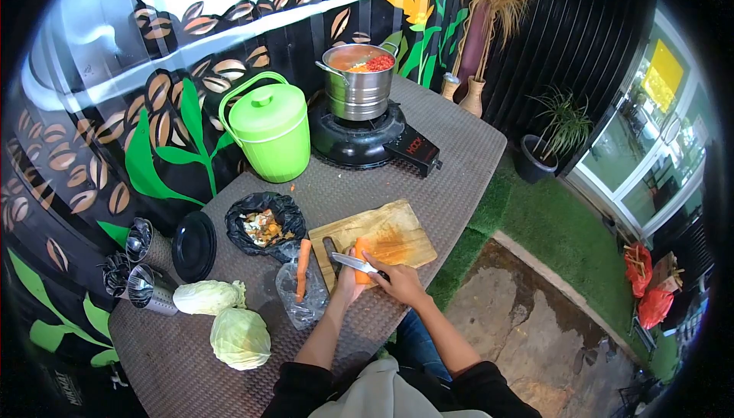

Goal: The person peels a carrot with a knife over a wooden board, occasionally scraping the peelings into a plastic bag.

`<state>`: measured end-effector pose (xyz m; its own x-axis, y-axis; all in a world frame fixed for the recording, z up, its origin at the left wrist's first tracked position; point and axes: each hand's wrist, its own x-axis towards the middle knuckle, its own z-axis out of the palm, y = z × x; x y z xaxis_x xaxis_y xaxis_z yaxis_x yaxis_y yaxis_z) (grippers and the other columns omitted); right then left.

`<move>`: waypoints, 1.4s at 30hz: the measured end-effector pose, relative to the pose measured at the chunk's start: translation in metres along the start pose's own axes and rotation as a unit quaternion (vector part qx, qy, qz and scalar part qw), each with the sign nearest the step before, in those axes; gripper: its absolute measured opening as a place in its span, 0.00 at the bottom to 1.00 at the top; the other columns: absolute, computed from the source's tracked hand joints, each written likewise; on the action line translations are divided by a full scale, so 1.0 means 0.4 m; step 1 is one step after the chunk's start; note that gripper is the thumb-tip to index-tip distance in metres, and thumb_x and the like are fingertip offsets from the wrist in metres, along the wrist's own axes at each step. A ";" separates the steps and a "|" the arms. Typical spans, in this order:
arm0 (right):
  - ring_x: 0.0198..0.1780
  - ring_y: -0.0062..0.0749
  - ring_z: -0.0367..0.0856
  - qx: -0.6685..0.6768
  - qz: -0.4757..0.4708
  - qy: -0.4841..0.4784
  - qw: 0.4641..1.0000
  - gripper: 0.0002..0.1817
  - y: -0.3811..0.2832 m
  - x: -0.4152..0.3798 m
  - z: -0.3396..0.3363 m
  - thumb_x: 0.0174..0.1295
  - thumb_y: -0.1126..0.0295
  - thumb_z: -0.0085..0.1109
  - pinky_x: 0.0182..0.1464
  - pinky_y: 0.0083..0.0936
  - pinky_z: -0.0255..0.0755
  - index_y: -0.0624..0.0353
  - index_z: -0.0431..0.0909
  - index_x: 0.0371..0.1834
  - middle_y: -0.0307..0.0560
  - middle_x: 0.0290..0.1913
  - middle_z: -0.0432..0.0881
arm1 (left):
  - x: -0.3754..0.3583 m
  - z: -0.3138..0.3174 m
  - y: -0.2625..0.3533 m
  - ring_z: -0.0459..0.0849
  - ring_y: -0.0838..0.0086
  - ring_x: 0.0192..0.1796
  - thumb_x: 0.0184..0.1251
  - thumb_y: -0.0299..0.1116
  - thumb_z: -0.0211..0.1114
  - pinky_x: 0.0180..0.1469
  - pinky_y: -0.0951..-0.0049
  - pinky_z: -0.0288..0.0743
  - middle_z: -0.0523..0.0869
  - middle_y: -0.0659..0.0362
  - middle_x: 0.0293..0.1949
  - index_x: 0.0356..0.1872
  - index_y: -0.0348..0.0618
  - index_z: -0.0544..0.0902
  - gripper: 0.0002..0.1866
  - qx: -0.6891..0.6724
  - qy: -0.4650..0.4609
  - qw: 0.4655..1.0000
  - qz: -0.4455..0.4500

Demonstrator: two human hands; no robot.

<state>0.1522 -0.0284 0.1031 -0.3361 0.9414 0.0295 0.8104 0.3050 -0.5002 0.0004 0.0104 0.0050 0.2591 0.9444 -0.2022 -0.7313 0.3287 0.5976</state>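
Over on the left, two cabbages [222,315] sit whole beside the cutlery holders [145,284], nothing done there. One carrot [303,268] waits on a clear plastic bag [302,296], and peelings fill the black bag [264,227]. Now our left hand [348,284] grips the carrot piece [362,259] at the near edge of the cutting board [382,230], fingers curled around it, while our right hand [399,280] is closed on the knife [353,263], blade across it. Up on the stove [359,139], the pot [359,78] already holds chopped vegetables.

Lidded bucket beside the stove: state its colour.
Bright lime green, lid and handle too: the lidded bucket, clearest in the head view.
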 end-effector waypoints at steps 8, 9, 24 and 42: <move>0.34 0.49 0.83 0.067 0.009 -0.018 0.998 0.26 0.016 0.006 -0.009 0.68 0.49 0.47 0.41 0.41 0.75 0.26 0.63 0.71 0.55 0.29 0.83 | 0.010 -0.040 -0.008 0.78 0.70 0.54 0.77 0.52 0.45 0.54 0.64 0.75 0.77 0.59 0.52 0.60 0.52 0.69 0.21 -0.005 -0.052 0.998 -0.047; 0.34 0.49 0.83 0.067 0.009 -0.018 0.998 0.26 0.025 0.005 -0.008 0.68 0.49 0.47 0.41 0.41 0.75 0.26 0.63 0.71 0.55 0.29 0.83 | 0.009 -0.030 -0.009 0.78 0.70 0.54 0.77 0.52 0.45 0.54 0.64 0.75 0.77 0.59 0.52 0.60 0.52 0.69 0.21 -0.006 -0.052 0.998 -0.047; 0.29 0.50 0.81 -0.004 -0.010 -0.001 1.000 0.25 -0.004 0.007 -0.003 0.69 0.50 0.48 0.37 0.42 0.75 0.29 0.66 0.69 0.58 0.25 0.80 | 0.014 -0.018 -0.012 0.75 0.68 0.58 0.78 0.48 0.45 0.58 0.60 0.73 0.74 0.58 0.56 0.60 0.54 0.66 0.17 0.000 -0.021 1.000 0.013; 0.29 0.51 0.81 0.057 -0.031 -0.026 0.998 0.28 0.041 0.005 -0.003 0.68 0.49 0.48 0.36 0.41 0.74 0.26 0.59 0.72 0.60 0.26 0.80 | -0.001 0.013 0.004 0.78 0.68 0.53 0.78 0.49 0.44 0.53 0.62 0.75 0.76 0.58 0.53 0.61 0.52 0.66 0.19 0.008 -0.005 1.000 -0.004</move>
<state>0.1655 -0.0213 0.0960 -0.4102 0.9118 0.0193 0.7286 0.3404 -0.5944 0.0024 0.0106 0.0100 0.2703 0.9419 -0.1992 -0.7187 0.3351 0.6092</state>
